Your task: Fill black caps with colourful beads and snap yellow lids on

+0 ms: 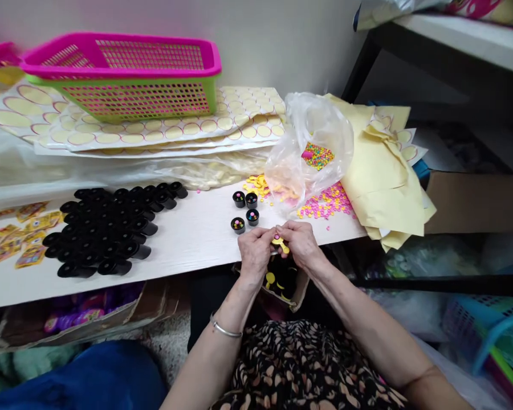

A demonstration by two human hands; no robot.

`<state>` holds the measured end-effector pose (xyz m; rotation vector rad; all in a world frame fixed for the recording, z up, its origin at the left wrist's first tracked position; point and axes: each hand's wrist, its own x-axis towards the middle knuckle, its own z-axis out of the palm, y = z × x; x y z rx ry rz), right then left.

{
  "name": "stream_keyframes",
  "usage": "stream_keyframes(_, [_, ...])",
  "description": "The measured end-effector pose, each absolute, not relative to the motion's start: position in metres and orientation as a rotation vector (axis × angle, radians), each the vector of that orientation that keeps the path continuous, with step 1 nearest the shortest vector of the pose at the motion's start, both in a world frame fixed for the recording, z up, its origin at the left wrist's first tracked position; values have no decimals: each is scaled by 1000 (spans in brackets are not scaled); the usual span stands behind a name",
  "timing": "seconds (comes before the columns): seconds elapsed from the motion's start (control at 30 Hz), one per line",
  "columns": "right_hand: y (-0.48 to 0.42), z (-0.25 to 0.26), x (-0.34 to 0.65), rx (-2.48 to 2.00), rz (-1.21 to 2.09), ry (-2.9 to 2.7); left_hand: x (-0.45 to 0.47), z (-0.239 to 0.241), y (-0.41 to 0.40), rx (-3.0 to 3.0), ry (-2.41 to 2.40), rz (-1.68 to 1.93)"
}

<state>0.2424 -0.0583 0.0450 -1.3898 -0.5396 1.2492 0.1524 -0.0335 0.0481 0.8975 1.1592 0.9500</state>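
Note:
My left hand [255, 251] and my right hand [302, 244] meet at the front edge of the bench, fingers pinched around a small yellow plastic piece with a short handle [281, 244]. A pink dot shows at its top. Just beyond my left hand stand several small black cups [252, 200] with coloured beads inside. Below my hands, a cardboard box [301, 289] holds more yellow pieces [270, 279] and dark ones. Loose yellow pieces [259, 185] lie behind the cups, next to pink and yellow bits [329, 200].
Many black cups [106, 228] cluster on the left of the white bench [188, 242], beside printed stickers [29, 250]. Behind are a pink-green basket [141, 74] on sheets of round labels [231, 122], an open plastic bag [288, 165] with beads, and folded yellow paper [380, 176].

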Motion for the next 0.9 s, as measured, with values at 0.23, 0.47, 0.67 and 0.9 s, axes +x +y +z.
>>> stream_keyframes(0.23, [-65,44,242,-1337,1336,-534,144,45,-31,937,1104,914])
stream_keyframes(0.47, [-61,43,241,-1395,1251,-611,148,44,-34,956,1133,913])
stream_keyframes(0.67, [-72,44,252,-1206,1373,-757,149,46,-42,1065,1146,947])
stream_keyframes(0.9, [-94,44,260,-1030,1370,-988,138,45,-43,1070,1022,866])
